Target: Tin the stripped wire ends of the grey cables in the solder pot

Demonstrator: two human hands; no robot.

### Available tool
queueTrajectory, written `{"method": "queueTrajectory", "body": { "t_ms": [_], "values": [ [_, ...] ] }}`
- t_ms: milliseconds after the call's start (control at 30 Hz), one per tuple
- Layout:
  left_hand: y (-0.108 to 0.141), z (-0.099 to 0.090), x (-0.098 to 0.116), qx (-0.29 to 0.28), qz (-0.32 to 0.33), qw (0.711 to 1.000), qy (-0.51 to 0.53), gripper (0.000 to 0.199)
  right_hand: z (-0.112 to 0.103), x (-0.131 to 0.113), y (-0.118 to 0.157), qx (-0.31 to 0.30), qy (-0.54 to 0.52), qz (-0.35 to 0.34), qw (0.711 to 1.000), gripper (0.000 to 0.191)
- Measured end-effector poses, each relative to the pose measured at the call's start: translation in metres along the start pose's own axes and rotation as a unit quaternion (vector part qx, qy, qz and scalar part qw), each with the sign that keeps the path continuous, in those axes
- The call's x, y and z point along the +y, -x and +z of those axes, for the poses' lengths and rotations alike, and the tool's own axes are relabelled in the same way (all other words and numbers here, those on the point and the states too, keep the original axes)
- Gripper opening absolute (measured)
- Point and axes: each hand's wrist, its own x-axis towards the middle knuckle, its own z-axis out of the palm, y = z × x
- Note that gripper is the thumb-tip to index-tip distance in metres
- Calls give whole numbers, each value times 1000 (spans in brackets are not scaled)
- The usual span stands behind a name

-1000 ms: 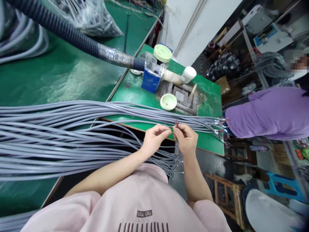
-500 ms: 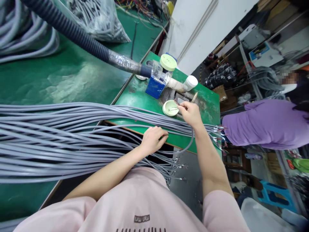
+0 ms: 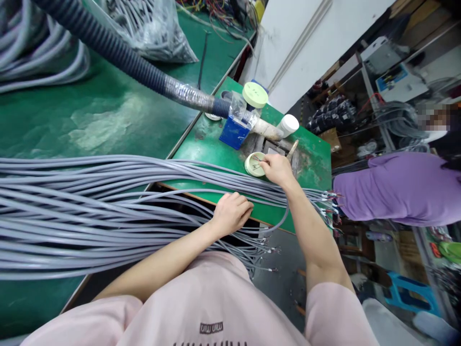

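My right hand pinches the end of a grey cable, whose slack bends down below the wrist and back left. Thin dark wires stick out from my fingertips into a small pale-green cup. My left hand is curled at the near table edge, beside the cables; what lies under its fingers is hidden. A long bundle of grey cables runs across the green table beneath my right wrist, its stripped ends showing coloured wires. Another group of cable ends hangs below my left hand.
A ribbed hose reaches down to a blue box behind the cup. Nearby stand a round pale-green lid, a white jar and a brush-like handle. To the right is a person in a purple top.
My right hand has shifted slightly left and closer over the cup, with the wire ends now deeper inside it. My left hand stays nearly in place.
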Motion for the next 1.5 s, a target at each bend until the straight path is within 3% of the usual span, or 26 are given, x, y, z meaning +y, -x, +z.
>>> {"method": "queueTrajectory", "body": {
  "t_ms": [200, 400, 633, 900, 1233, 1400, 1500],
  "values": [
    [0, 1, 0, -4, 0, 1000, -6, 19, -10, 5, 5, 31, -31, 0, 999, 24],
    [0, 0, -1, -2, 2, 1000, 1, 19, -26, 48, 7, 121, -147, 48, 980, 22],
    [-1, 0, -1, -6, 9, 1000, -8, 18, -5, 84, -16, 104, -104, 141, 979, 22],
    [0, 2, -2, 4, 18, 1000, -10, 17, 11, 95, -37, 51, -58, 177, 981, 23],
    [1, 4, -3, 4, 21, 1000, -13, 15, 17, 94, -48, 17, -51, 192, 980, 25],
    [3, 6, -4, 2, 20, 1000, -12, 14, 17, 93, -49, 16, -52, 197, 979, 22],
    [3, 5, -4, -3, 21, 1000, -12, 15, 10, 92, -43, 53, -80, 182, 979, 24]
  ]
}}
